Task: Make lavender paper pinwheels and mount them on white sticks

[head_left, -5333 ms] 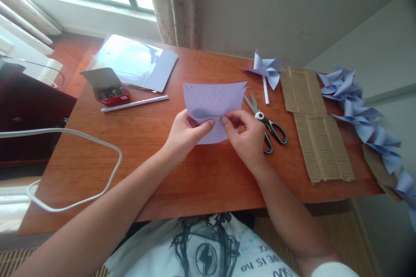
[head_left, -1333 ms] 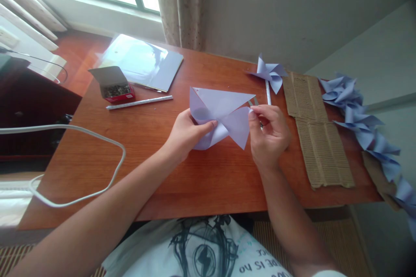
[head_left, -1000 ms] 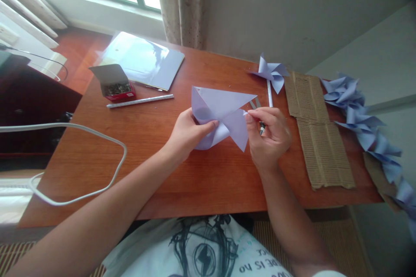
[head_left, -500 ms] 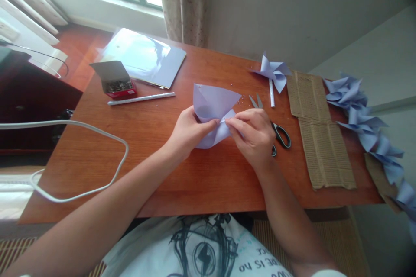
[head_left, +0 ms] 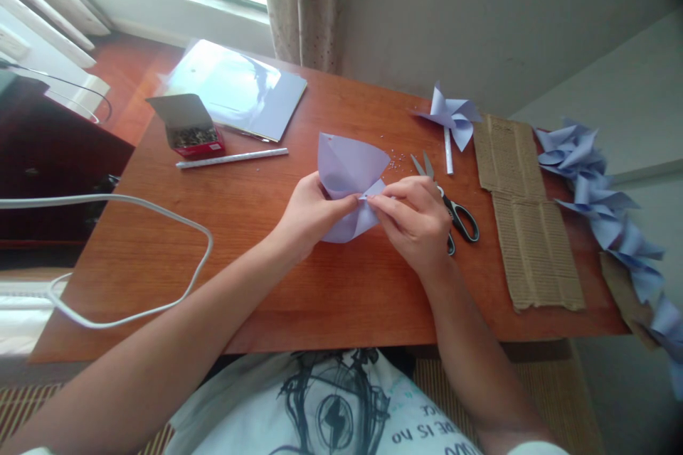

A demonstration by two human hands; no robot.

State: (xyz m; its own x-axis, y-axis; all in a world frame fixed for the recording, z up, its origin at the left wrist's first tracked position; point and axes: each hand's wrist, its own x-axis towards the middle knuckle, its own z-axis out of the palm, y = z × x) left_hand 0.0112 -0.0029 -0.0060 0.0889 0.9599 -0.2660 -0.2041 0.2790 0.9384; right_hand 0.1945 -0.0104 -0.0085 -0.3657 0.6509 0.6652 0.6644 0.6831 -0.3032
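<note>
Both hands pinch lilac paper [head_left: 346, 170] at its centre: left hand [head_left: 309, 217] pinning folded corners, right hand [head_left: 419, 220] should press its corner squarely; scissors [head_left: 451, 210] just beside.

Right hand [head_left: 415, 222] covers part of the scissors [head_left: 453, 210] and the lilac paper's [head_left: 349, 174] folded middle, the box's [head_left: 186, 134] contents too small to identify, blue pinwheels [head_left: 608, 206] running off the right edge.

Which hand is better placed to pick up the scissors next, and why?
Probably the right hand: the scissors lie just beside it, partly behind its fingers. The left hand pinches the folded paper on the far side.
</note>
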